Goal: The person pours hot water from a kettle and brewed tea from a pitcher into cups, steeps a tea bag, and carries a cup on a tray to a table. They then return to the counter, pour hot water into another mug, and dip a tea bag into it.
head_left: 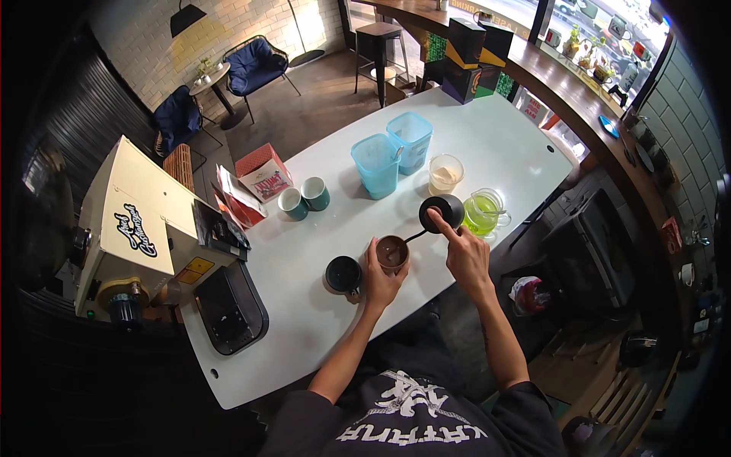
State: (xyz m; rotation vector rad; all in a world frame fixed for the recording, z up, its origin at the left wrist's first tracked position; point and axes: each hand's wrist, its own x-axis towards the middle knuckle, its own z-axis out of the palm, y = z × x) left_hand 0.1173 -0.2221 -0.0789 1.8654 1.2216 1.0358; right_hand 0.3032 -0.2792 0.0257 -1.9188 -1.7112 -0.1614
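My left hand [383, 283] is wrapped round a brown cup [393, 254] with dark brown contents, standing on the white table [297, 320]. My right hand [466, 255] grips a black gooseneck kettle [451, 206], one finger lying over its lid. The thin spout points at the rim of the cup; whether liquid is flowing, I cannot make out. Left of the cup is a black mug [343, 273]. Just right of the kettle stands a glass jug of green liquid [482, 213], and behind it a clear cup with beige contents [444, 175].
Two blue plastic pitchers [375, 169] stand mid-table. Two teal mugs [314, 195] sit near red paper packaging [263, 172]. A cream grinder-like machine [141, 228] and a black tray [228, 312] occupy the left end. Black boxes [468, 65] stack at the far end.
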